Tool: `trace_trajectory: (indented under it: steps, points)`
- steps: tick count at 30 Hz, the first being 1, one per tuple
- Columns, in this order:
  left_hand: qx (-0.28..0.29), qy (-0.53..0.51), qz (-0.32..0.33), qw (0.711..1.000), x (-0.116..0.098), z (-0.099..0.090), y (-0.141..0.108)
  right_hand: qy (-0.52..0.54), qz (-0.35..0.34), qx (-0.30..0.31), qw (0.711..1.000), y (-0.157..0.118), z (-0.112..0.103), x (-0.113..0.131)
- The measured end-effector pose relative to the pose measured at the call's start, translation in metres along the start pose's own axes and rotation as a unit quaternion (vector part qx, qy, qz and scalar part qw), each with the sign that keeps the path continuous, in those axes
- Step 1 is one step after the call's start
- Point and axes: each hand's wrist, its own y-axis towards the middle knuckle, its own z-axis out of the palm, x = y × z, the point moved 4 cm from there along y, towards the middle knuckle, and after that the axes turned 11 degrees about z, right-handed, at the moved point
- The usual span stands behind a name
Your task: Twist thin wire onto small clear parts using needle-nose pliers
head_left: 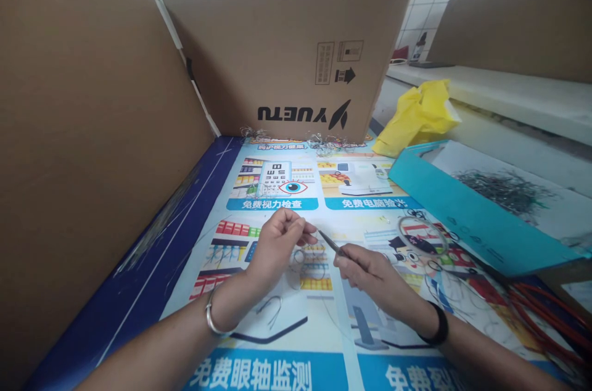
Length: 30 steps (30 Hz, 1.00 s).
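My left hand [284, 243] is closed in a pinch over the printed sheet, with a thin wire [316, 249] curling below its fingertips. The piece right between those fingers is too fine to make out well. In my closed right hand [370, 271] is a slim, pointed dark metal tool [332, 243]. Its tip points left and almost meets my left fingertips; whether they touch I cannot tell. A small bundle of bent wire [274, 311] lies on the sheet below my left hand. Looped wire coils [423, 237] rest right of my right hand.
Cardboard panels [277, 58] stand at the back and left. A blue-edged box [462, 218] at right holds a heap of cut wire [504, 193]; behind it is a yellow bag [416, 119]. Red cords [550, 317] lie lower right. Straight wires [157, 227] lie along the left.
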Motion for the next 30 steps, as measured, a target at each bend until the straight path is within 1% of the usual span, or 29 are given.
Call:
trace_trajectory:
  steps: [2, 5, 7, 9, 13, 18, 24, 27, 30]
  points:
    - [-0.005, 0.023, 0.025, 0.999, 0.0001, -0.0020, 0.0005, -0.062, -0.031, -0.034, 0.997, -0.0018, 0.0001, 0.0021]
    - [-0.013, 0.070, 0.067, 0.995, -0.0020, -0.0050, 0.0011, -0.149, -0.089, -0.095, 0.980, -0.0047, 0.0007, 0.0034]
    - [-0.015, 0.093, 0.077, 0.993, -0.0034, -0.0058, 0.0009, -0.193, -0.119, -0.126, 0.966, -0.0064, 0.0018, 0.0030]
    - [-0.015, 0.115, 0.084, 0.990, -0.0051, -0.0057, 0.0003, -0.225, -0.136, -0.144, 0.954, -0.0075, 0.0033, 0.0023]
    - [-0.015, 0.140, 0.097, 0.985, -0.0070, -0.0040, -0.0018, -0.251, -0.158, -0.156, 0.942, -0.0090, 0.0061, 0.0032]
    - [-0.012, 0.165, 0.089, 0.982, -0.0050, -0.0027, -0.0037, -0.279, -0.176, -0.183, 0.926, -0.0105, 0.0073, 0.0065]
    - [-0.004, 0.183, 0.083, 0.980, -0.0042, -0.0021, -0.0030, -0.308, -0.178, -0.188, 0.915, -0.0103, 0.0071, 0.0071]
    - [-0.005, 0.177, 0.068, 0.982, -0.0035, -0.0014, -0.0029, -0.321, -0.174, -0.192, 0.911, -0.0098, 0.0059, 0.0072]
    - [0.000, 0.146, 0.035, 0.989, -0.0022, -0.0005, -0.0020, -0.335, -0.165, -0.189, 0.908, -0.0091, 0.0045, 0.0071]
